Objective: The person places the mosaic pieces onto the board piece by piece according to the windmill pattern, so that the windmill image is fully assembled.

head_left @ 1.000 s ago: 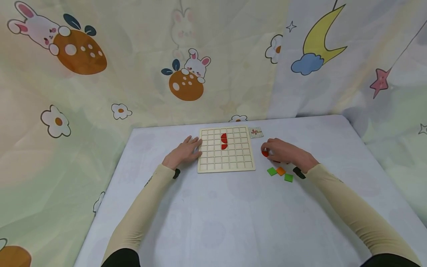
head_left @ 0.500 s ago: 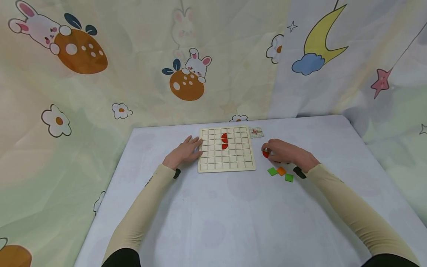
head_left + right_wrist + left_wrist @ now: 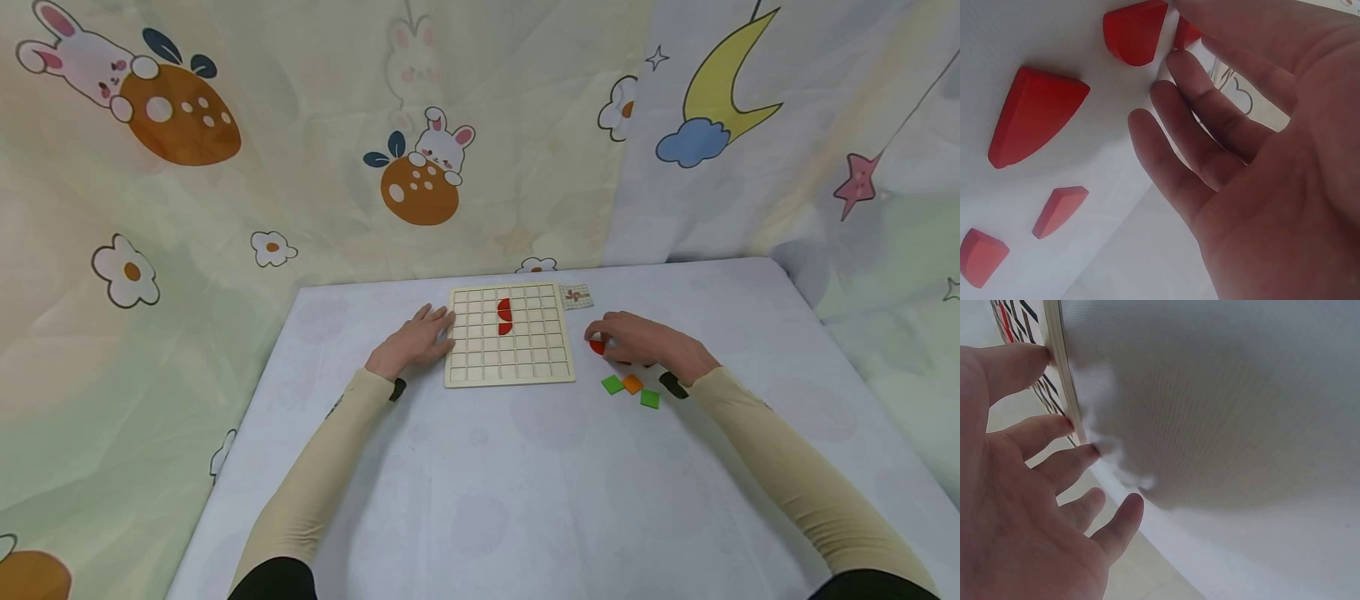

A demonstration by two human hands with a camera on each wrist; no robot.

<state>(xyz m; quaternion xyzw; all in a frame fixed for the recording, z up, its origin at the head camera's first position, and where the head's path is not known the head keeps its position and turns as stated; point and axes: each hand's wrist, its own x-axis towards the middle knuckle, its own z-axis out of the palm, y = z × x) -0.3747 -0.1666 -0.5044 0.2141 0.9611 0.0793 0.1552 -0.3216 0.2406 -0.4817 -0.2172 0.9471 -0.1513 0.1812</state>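
A wooden grid board [image 3: 517,362] lies on the table with two red quarter-round pieces [image 3: 504,317] in its upper middle squares. My left hand [image 3: 415,340] lies flat beside the board. Its straight fingers [image 3: 1054,428] touch the board's left edge [image 3: 1063,375]. My right hand [image 3: 637,340] hovers low to the right of the board, fingers curled. Thumb and fingertips pinch a small red piece [image 3: 1186,32], which shows at the fingertips [image 3: 596,346] in the head view. Loose red pieces [image 3: 1032,115] lie under the right palm on the cloth.
Two green tiles [image 3: 612,384] and an orange tile [image 3: 632,383] lie just in front of my right wrist. A small pattern card [image 3: 575,297] sits at the board's far right corner. A printed curtain hangs behind the white-covered table [image 3: 525,467].
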